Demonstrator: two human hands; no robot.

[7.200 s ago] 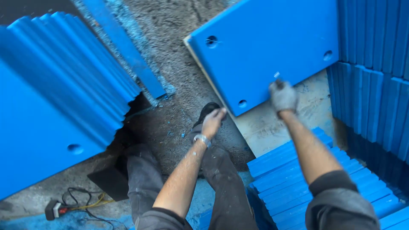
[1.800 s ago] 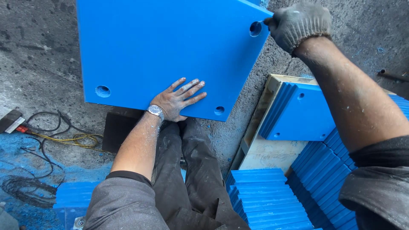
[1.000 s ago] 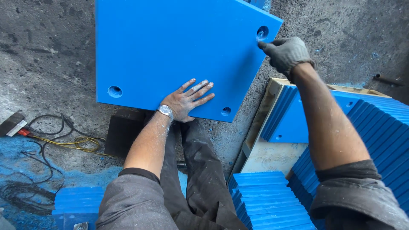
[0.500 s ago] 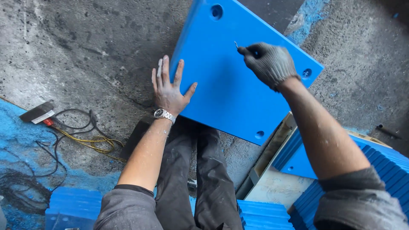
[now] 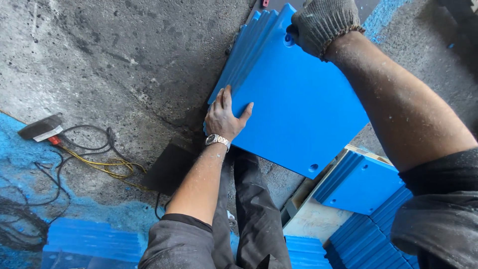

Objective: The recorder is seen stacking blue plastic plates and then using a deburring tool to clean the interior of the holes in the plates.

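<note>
Head view, looking down over both arms. A large flat blue plastic panel (image 5: pixel 298 114) lies tilted across the middle of the frame, smooth-faced with square edges and round holes near its corners; it rests on top of a stack of like blue panels (image 5: pixel 239 55) whose edges fan out along its upper left side. The left hand (image 5: pixel 225 117), bare, with a metal wristwatch (image 5: pixel 218 140) at the wrist, lies flat on the panel's left edge, fingers spread wide and pressed to the surface, holding nothing. The right hand (image 5: pixel 321 24), in a grey knitted work glove, is curled at the panel's top corner beside a hole; fingers closed narrow on that corner, though whether a small tool sits inside the grip cannot be told. Floor is rough, pitted grey concrete (image 5: pixel 114 60), dusted with blue shavings at lower left. On it at left: a dark hand tool with a pale body (image 5: pixel 41 128), trailing yellow and black cables (image 5: pixel 94 159). A dark flat mat (image 5: pixel 167 169) lies by the knee. Lower right, more blue slabs (image 5: pixel 361 182) with holes lean stacked on a pale wooden board (image 5: pixel 311 219). Dark dusty trousers (image 5: pixel 256 209) run down the middle.
</note>
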